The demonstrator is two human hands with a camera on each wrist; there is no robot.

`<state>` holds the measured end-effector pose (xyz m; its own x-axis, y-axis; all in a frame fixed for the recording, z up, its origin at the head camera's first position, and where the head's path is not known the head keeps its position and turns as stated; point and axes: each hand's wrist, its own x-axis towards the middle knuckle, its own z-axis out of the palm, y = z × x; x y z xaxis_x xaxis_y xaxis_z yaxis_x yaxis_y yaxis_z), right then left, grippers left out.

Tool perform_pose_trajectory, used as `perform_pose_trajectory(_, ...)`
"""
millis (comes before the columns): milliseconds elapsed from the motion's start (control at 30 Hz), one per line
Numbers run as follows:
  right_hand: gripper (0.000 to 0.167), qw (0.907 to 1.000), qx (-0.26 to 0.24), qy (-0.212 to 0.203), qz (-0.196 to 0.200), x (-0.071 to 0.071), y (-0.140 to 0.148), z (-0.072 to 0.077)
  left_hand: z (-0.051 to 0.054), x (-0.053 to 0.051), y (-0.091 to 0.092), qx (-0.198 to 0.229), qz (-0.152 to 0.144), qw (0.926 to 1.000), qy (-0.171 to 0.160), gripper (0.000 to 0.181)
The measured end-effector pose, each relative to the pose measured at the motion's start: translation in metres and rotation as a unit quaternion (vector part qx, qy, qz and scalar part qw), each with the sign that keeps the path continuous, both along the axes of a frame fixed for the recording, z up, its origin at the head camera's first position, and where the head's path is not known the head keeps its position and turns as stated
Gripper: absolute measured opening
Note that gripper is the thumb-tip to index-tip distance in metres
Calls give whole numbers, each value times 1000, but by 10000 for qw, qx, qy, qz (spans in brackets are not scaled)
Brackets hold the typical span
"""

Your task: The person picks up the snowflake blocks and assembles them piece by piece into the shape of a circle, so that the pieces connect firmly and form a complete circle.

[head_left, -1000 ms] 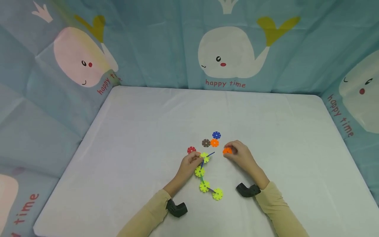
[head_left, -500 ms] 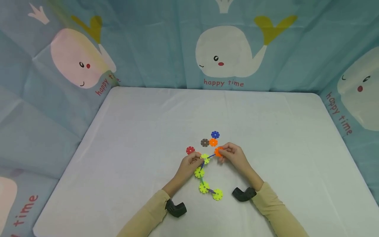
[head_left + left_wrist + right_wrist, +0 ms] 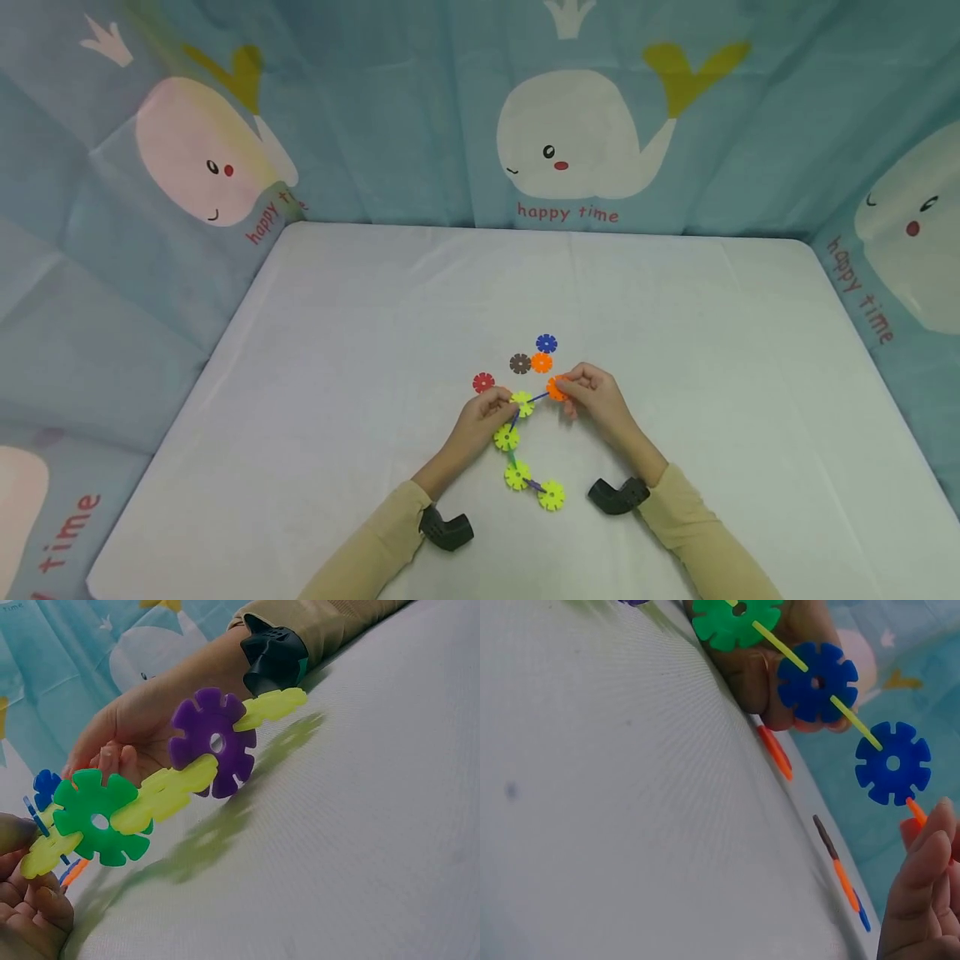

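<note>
A chain of slotted discs curves over the white table, yellow discs alternating with a purple disc point(image 3: 225, 761), a green disc point(image 3: 86, 802) and two blue ones. My left hand point(image 3: 476, 425) pinches the chain near its upper yellow disc point(image 3: 522, 404). Beyond that, the end blue disc point(image 3: 892, 763) meets the edge of an orange disc point(image 3: 557, 387), which my right hand point(image 3: 606, 408) pinches between thumb and fingers. In the left wrist view much of the chain is raised above the cloth, its shadow beneath.
Loose discs lie beyond the hands: red point(image 3: 483, 382), brown point(image 3: 520, 363), orange point(image 3: 542, 362) and blue point(image 3: 547, 343). Another orange piece is partly hidden by the left fingers. Black devices point(image 3: 447, 530) sit at both wrists. A blue whale-print curtain point(image 3: 420, 125) surrounds the white table point(image 3: 360, 317).
The right hand has moved left with its orange disc, bringing it to the blue disc at the chain's end. The left hand has kept its grip with barely any movement.
</note>
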<state>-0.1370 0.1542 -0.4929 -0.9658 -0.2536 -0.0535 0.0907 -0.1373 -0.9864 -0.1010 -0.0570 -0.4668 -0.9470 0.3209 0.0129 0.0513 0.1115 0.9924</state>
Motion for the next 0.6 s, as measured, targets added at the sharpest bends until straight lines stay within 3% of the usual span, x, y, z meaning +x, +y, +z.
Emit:
perform_pose_trajectory(300, 11, 9997, -181, -60, 172, 1, 0, -2, 0, 1, 0, 56, 43, 10000, -11, 10)
perform_pose_trajectory(600, 9, 9955, -857, -279, 302, 2, 0, 0, 2, 2, 0, 27, 32, 10000, -42, 12)
